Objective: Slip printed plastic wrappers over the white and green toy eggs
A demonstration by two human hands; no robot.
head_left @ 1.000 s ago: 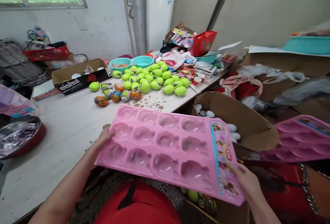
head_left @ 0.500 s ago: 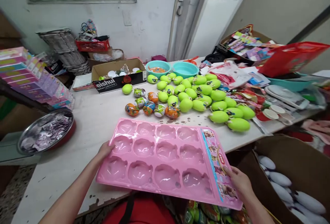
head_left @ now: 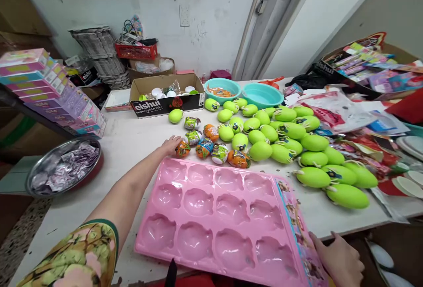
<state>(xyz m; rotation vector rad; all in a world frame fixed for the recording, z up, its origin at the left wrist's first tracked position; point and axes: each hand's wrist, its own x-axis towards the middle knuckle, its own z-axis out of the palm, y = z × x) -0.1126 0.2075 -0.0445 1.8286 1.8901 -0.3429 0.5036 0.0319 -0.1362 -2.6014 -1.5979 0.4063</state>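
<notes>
A pink plastic tray [head_left: 211, 216] with several egg-shaped hollows lies on the white table [head_left: 132, 146] in front of me. My right hand [head_left: 340, 260] holds its printed right edge at the lower right. My left hand [head_left: 172, 145] has reached forward past the tray and its fingers touch a printed foil-wrapped egg [head_left: 183, 149], the leftmost of a short row of wrapped eggs [head_left: 211, 146]. Whether the fingers have closed on it is not clear. Behind them lie several bright green eggs [head_left: 280, 146].
A metal bowl of silver foil sheets [head_left: 62, 168] sits at the left edge. Stacked pink boxes [head_left: 49, 89] stand at far left. An open cardboard box [head_left: 167, 95] and two teal bowls [head_left: 244, 92] are at the back; packaging clutter fills the right.
The tray has been brought onto the table. My left hand has let go of its left edge and reached forward to the wrapped eggs. My right hand stays on the tray.
</notes>
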